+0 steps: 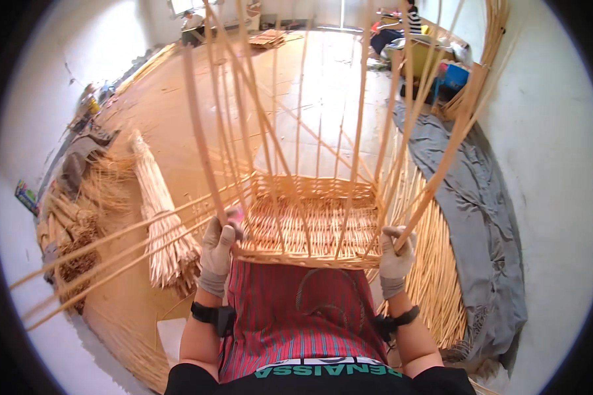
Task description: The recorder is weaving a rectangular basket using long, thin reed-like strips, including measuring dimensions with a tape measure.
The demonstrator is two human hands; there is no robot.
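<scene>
A rectangular woven wicker basket rests over a red striped cloth at my lap, with several long upright rods rising from its sides and several more stretching out to the left. My left hand, in a pale glove, is closed on the basket's left near corner and a rod there; a small pink patch shows beside its fingers, too blurred to name. My right hand, also gloved, is closed round a thick rod at the basket's right near corner.
Pale rod bundles and darker bundles lie left. Loose rods and a grey tarpaulin run along the right. A blue container stands back right. Two people sit at the far end.
</scene>
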